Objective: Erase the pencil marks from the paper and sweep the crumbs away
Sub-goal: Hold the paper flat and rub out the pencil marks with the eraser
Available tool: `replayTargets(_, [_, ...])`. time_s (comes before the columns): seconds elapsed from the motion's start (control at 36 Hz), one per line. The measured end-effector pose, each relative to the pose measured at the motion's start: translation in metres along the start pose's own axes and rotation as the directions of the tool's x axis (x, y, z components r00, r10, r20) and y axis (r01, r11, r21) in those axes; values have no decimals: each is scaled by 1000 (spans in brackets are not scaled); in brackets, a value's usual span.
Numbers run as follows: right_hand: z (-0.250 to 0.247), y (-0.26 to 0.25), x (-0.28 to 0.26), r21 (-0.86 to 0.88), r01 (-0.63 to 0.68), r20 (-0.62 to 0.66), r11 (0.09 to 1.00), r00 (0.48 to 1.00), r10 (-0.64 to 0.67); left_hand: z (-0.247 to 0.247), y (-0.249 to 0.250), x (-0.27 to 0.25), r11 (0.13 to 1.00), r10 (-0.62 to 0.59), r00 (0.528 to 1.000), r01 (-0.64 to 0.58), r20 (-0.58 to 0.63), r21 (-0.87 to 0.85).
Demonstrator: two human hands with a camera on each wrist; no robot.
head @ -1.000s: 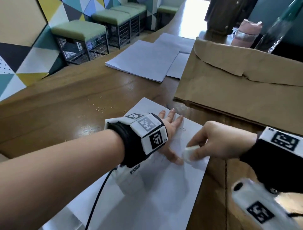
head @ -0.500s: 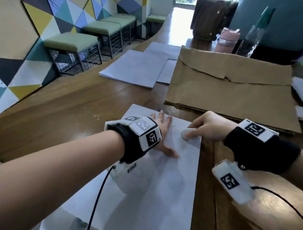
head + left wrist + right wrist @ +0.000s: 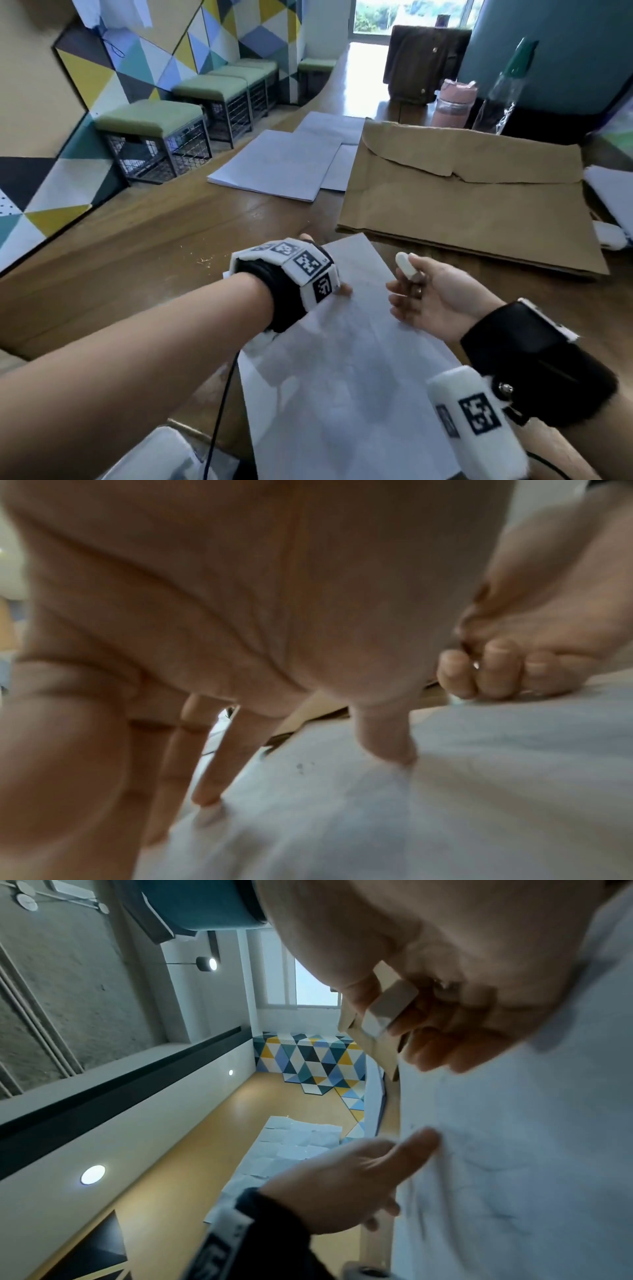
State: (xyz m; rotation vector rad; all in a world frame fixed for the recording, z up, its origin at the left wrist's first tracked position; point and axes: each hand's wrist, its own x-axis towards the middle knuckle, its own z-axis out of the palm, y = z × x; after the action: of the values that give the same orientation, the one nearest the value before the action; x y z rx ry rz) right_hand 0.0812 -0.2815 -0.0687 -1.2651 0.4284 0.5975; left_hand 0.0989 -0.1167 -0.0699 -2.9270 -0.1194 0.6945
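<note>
Sweeping from here looks risky: the right hand [image 3: 431, 294] pinches the white eraser [image 3: 406, 265] above the paper [image 3: 342, 394], its lower fingers [image 3: 496, 669] curled at the sheet's right side. The left hand [image 3: 329, 274] pins the sheet to the counter [image 3: 137, 260] with straight fingers only, so a hard stroke could skid or crease it, smudging the faint pencil marks [image 3: 496, 1215].

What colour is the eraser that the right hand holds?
White; the eraser shows best in the head view, pinched in the right hand.
</note>
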Motion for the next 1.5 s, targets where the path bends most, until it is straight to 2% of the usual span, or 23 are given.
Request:
replayTargets(0.11, [-1, 5, 10, 11, 31, -63, 999, 998, -31, -9, -5, -13, 990, 100, 988, -87, -116, 108])
replayTargets(0.17, [-4, 7, 14, 8, 43, -67, 999, 997, -43, -7, 2, -26, 954, 289, 947, -272, -140, 127])
replayTargets(0.25, [-6, 9, 18, -10, 53, -43, 999, 998, -54, 8, 15, -38, 852, 521, 850, -512, -78, 111])
replayTargets(0.33, [-7, 10, 22, -28, 51, -33, 998, 998, -51, 22, 23, -39, 818, 570, 821, -570, 30, 76])
replayTargets(0.39, [-7, 10, 23, -51, 48, -37, 998, 998, -50, 24, 17, -35, 833, 546, 832, -552, 101, 45])
replayTargets(0.44, [-7, 11, 23, -79, 44, -38, 996, 998, -48, 23, -1, -28, 899, 435, 895, -437, 103, 0])
replayTargets(0.5, [-8, 11, 23, -85, 37, -36, 996, 999, -40, 23, -22, -20, 979, 198, 977, -193, 74, -65])
replayTargets(0.53, [-8, 11, 23, -83, 34, -34, 996, 999, -37, 23, -31, -18, 995, 62, 996, -57, 57, -81])
replayTargets(0.58, [-10, 11, 23, -74, 32, -26, 997, 999, -34, 23, -42, -18, 991, -120, 991, 123, 56, -49])
replayTargets(0.64, [-11, 11, 24, -62, 35, -17, 997, 999, -36, 22, -39, -22, 992, -128, 991, 127, 30, 12])
replayTargets(0.72, [-11, 11, 26, -63, 38, -15, 997, 999, -39, 16, -17, -29, 992, 127, 991, -127, -30, 8])
replayTargets(0.78, [-11, 12, 26, -77, 47, -5, 996, 999, -48, 12, 3, -31, 939, 342, 940, -342, -14, -20])
replayTargets(0.83, [-11, 12, 27, -90, 59, 3, 994, 998, -59, 12, 17, -27, 890, 455, 890, -453, 30, -46])
replayTargets(0.89, [-11, 12, 27, -81, 57, -2, 995, 998, -58, 15, 12, -21, 909, 415, 907, -410, 69, -77])
replayTargets(0.97, [-12, 11, 25, -53, 37, -16, 998, 999, -38, 22, -22, -15, 988, 133, 990, -129, 53, -83])
replayTargets(1.03, [-13, 11, 25, -41, 34, -18, 999, 999, -35, 21, -48, -13, 998, -69, 997, 69, 33, 9])
replayTargets(1.08, [-12, 12, 24, -37, 39, -18, 999, 999, -39, 20, -62, -18, 991, -106, 994, 105, 3, 77])
replayTargets(1.17, [-12, 11, 25, -40, 40, -17, 998, 999, -41, 21, -47, -39, 981, 161, 987, -158, -18, 111])
replayTargets(1.28, [-12, 11, 26, -50, 39, -9, 998, 999, -39, 32, 1, -70, 841, 535, 843, -537, 54, 68])
replayTargets(1.36, [-11, 11, 26, -44, 41, -11, 998, 999, -42, 39, 18, -73, 763, 631, 758, -645, 168, 46])
replayTargets(1.39, [-11, 11, 26, -43, 38, -11, 998, 999, -38, 39, 16, -71, 775, 616, 766, -631, 182, 32])
replayTargets(1.42, [-11, 11, 25, -40, 34, -13, 999, 999, -34, 38, 10, -66, 811, 572, 801, -584, 176, 20])
replayTargets(1.5, [-12, 11, 24, -22, 32, -25, 999, 999, -33, 31, -30, -45, 964, 265, 962, -265, 66, -16])
